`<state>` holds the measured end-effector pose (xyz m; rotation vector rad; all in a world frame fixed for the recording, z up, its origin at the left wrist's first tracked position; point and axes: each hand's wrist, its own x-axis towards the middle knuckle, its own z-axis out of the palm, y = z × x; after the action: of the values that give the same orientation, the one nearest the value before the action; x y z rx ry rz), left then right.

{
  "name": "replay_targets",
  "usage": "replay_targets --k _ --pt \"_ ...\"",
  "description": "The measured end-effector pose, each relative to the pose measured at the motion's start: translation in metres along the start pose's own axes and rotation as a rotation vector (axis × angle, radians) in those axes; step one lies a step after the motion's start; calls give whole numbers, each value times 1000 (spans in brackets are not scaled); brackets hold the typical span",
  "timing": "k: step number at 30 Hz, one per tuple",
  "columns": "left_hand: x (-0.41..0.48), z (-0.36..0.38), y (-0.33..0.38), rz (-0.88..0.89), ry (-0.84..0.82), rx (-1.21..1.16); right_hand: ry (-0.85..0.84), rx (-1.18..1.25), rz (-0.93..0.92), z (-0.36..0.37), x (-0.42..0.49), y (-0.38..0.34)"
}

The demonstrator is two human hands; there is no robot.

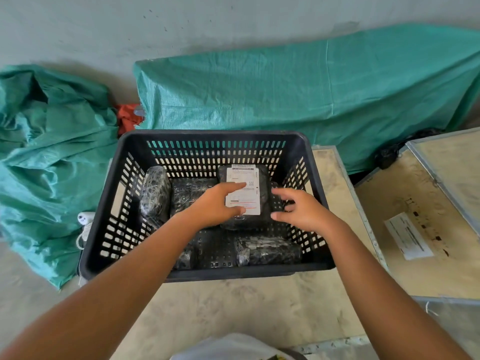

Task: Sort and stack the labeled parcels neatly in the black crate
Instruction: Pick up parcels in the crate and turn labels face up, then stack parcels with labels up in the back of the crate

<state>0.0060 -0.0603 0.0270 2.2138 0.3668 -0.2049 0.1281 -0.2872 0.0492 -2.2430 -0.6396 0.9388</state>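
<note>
I see the black crate (pixel 207 274) sitting on a pale, dusty wooden surface (pixel 233 307), with both of my bare arms reaching into it from the near side. My left hand (pixel 215 206) lies over the left edge of the labeled parcel (pixel 265 175), fingers spread and loose, the index finger and thumb resting on its white shipping label (pixel 244 178); I see no closed grip on it. My right hand (pixel 301 209) is just right of that parcel, fingers curled but apart, and I cannot tell whether they touch its side. This parcel lies flat, label up, in the far right part of the crate. Left of it a second black-wrapped parcel (pixel 192 190) lies flat against the far wall, and a third one (pixel 154 193) stands tilted on edge by the left wall. A fourth parcel (pixel 267 250) lies along the near wall on the right, and a smaller dark bundle (pixel 185 258) sits near my left forearm. Green tarpaulin (pixel 285 87) covers things beyond the crate and to its left. To the right is a wooden box lid (pixel 420 242) with a paper label (pixel 409 236).
</note>
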Motion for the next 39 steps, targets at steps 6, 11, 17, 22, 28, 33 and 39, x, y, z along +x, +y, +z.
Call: replay_targets --k 6,11,17,22,28,33,39 --pt "-32 29 10 60 -486 71 -154 -324 62 14 -38 -5" --pt "-38 40 7 111 -515 195 -153 -337 179 27 -45 -3" --pt "-33 47 4 125 -470 308 -106 -337 206 26 -41 -3" --pt "-26 49 3 103 -447 361 63 -305 181 30 -36 2" --pt "-20 51 3 118 -289 262 139 -252 174 32 -32 -3" --pt "-25 35 2 104 -205 57 272 -106 9 37 -38 7" --pt "-37 -29 9 62 -147 -218 255 181 -255 20 -47 8"
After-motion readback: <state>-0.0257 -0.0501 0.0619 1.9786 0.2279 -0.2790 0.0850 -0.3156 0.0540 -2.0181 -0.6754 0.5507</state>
